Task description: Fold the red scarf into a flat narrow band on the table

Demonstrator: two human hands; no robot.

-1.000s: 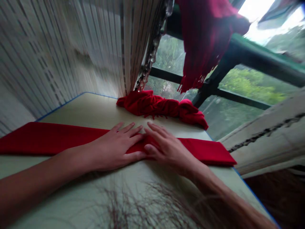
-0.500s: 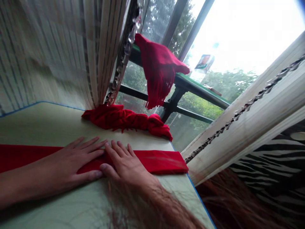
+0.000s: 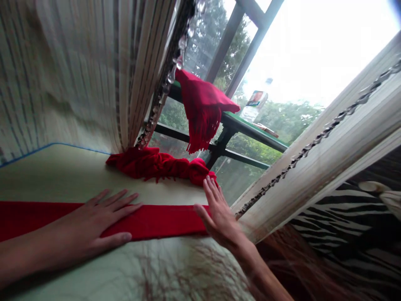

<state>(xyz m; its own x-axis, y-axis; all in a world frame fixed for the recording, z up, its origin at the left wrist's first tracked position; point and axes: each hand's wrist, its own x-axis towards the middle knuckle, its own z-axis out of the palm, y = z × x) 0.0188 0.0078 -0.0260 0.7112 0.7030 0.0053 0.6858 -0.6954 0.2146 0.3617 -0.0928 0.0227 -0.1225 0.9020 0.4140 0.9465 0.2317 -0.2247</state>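
Observation:
A long red scarf (image 3: 163, 219), folded into a flat strip, lies across the pale table (image 3: 78, 175). My left hand (image 3: 103, 217) rests flat on it with fingers spread. At the strip's right end, my right hand (image 3: 219, 213) is open, its fingers stretched out and tilted up; it covers that end, and whether it touches the cloth I cannot tell. Behind the strip, a bunched red fringed cloth (image 3: 156, 165) lies along the table's far edge, just beyond my right fingertips. Another red fringed cloth (image 3: 203, 104) hangs over the green-topped ledge by the window.
A striped curtain (image 3: 78, 75) with bead trim hangs at the left, and another curtain (image 3: 313, 175) slants down the right side. A clear bottle (image 3: 255, 104) stands on the window ledge. Zebra-patterned fabric (image 3: 326, 213) is at the right. Loose hair crosses the lower view.
My right hand has moved right along the scarf, from beside my left hand to the strip's right end, and lifted its fingers. My left hand stays in place on the cloth. The view has shifted slightly.

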